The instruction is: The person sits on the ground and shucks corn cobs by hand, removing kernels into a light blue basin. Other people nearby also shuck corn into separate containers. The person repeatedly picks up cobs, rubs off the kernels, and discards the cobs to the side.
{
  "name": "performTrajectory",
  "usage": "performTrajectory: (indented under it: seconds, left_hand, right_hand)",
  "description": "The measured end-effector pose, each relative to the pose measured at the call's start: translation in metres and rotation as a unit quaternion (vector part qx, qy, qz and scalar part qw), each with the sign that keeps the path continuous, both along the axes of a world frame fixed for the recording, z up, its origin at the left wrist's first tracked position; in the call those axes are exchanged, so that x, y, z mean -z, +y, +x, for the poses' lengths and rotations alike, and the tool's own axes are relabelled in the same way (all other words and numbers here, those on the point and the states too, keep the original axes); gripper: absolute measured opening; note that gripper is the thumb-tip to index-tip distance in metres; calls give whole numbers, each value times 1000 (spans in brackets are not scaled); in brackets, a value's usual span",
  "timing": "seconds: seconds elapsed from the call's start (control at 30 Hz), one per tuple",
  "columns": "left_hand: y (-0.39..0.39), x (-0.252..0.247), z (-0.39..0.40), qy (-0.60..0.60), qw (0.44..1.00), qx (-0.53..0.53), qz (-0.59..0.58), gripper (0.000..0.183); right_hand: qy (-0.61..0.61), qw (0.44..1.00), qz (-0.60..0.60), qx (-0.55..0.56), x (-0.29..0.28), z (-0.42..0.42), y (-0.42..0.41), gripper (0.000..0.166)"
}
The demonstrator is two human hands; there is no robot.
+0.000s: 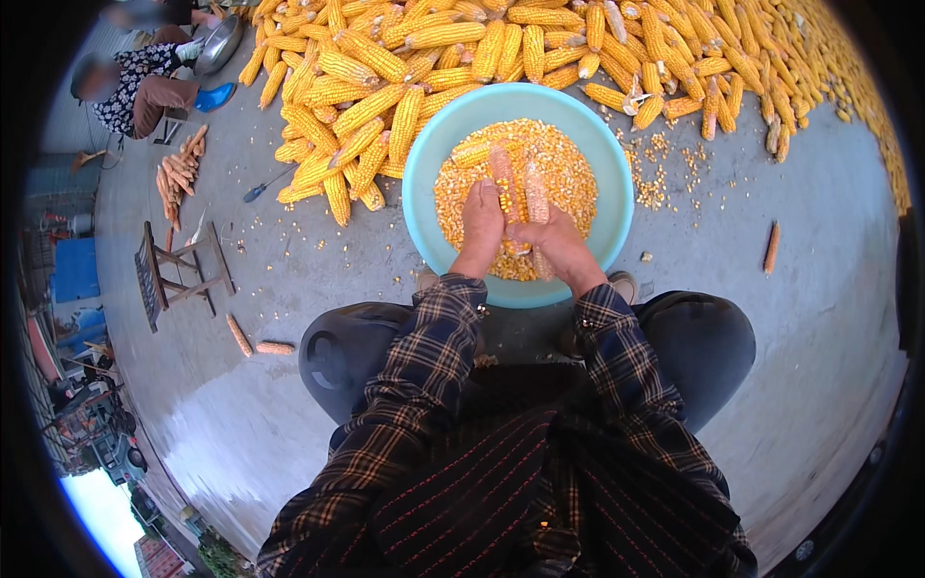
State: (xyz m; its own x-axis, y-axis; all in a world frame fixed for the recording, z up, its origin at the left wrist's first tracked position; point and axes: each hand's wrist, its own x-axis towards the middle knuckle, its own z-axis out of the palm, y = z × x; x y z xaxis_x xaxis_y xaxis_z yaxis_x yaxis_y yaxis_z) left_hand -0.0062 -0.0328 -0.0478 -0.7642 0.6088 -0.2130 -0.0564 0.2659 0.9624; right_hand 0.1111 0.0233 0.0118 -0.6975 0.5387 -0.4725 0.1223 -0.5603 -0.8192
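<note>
A pale blue-green plastic basin point(428, 238) stands on the floor between my feet, with loose corn kernels point(571, 160) heaped in it. My left hand point(483, 224) grips a partly shelled corn cob point(502, 170); yellow kernels cling along its lower part, and its upper end is bare. In my right hand point(555, 242) is a bare corn cob point(536, 188), held upright beside the first and pressed close to it. Both hands are over the kernels. An unshelled corn ear point(473, 154) lies on the kernels at the basin's far left.
A large pile of corn ears point(448, 36) spreads beyond the basin. To the left are a screwdriver point(254, 193), a folding stool point(184, 267) and stacked bare cobs point(177, 173). A seated person point(144, 94) is beside a metal bowl point(218, 45). One cob point(772, 247) lies right.
</note>
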Motion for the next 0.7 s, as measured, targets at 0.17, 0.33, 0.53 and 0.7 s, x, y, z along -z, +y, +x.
performTrajectory:
  seconds: [0.17,0.33,0.53,0.7]
  left_hand:
    - [3,-12,10,-130,988,56,63,34]
    - [-1,-13,10,-15,995,99,-2,28]
    - [-5,-8,7,115,985,109,-75,29]
    - [-5,0,3,129,986,91,-53,32]
  right_hand:
    - [8,999,34,3,6,-1,6,50]
    - [-36,997,67,-31,16,0,5,54]
    - [-79,995,39,-46,13,3,6,51]
    - [-63,997,-10,-46,10,6,11,50]
